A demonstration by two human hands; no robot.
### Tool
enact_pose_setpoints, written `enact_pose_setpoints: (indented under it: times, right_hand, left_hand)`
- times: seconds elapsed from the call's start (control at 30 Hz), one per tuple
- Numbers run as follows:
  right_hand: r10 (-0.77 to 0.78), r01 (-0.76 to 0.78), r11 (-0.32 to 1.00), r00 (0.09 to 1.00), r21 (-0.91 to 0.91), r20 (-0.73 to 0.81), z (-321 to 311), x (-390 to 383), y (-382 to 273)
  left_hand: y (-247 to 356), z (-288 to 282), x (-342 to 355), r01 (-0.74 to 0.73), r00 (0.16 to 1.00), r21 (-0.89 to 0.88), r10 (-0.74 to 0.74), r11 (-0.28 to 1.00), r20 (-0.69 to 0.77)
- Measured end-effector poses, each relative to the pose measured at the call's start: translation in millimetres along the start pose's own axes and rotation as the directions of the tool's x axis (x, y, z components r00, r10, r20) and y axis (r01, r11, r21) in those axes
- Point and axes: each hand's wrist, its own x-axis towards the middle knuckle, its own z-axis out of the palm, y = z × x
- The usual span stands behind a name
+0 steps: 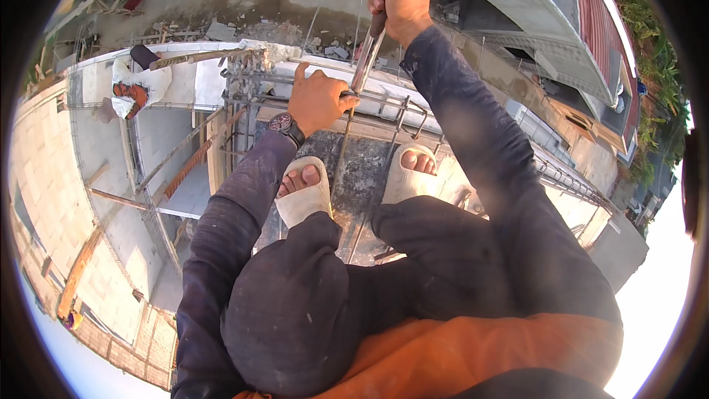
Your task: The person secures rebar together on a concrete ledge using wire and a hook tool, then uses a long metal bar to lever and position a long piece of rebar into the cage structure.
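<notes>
"Status of the right grip [405, 3]?"

"Clenched around the upper part of a shiny metal bar [367, 59]. The bar slants down toward the left grip [317, 102], above steel rods [398, 122]."

"And the left grip?"

"Located at the bar's lower end, below a dark wristwatch [282, 123] strap. From where I stand, I cannot tell whether it grasps the bar."

"Footing?"

"Left sandal [304, 204] and right sandal [405, 183], set apart. Co-worker [139, 90]: well apart, at left."
</notes>
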Motion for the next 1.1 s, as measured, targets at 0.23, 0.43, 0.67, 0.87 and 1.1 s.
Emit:
enact_pose_setpoints:
  times: [0.23,0.43,0.67,0.87,1.1]
  right_hand:
    - [-0.172,0.17,0.964,0.985,-0.205,0.008,12.7,-57.3,-17.3]
    - [-0.303,0.276,0.919,0.952,-0.283,-0.053,-43.3,12.4,-71.9]
    - [-0.062,0.021,0.988,0.964,-0.155,-0.26,-112.4,48.5,-31.4]
    - [-0.058,0.007,0.978,0.968,-0.207,-0.244,-134.7,61.2,-5.3]
    - [-0.041,-0.046,0.965,0.945,-0.257,-0.325,-122.0,56.0,7.5]
  left_hand:
    - [-10.5,9.7,2.0,-0.043,0.995,-0.006,0.042,0.999,-0.091]
    - [2.0,-5.7,2.3,-0.027,1.0,0.014,0.027,1.0,0.013]
    - [-5.0,8.9,-0.5,-0.063,0.993,-0.006,0.062,0.998,-0.103]
    - [-2.9,5.2,-1.2,-0.017,0.998,-0.029,0.015,0.999,-0.059]
    - [-3.3,8.1,-0.8,-0.041,0.993,-0.045,0.035,0.998,-0.111]
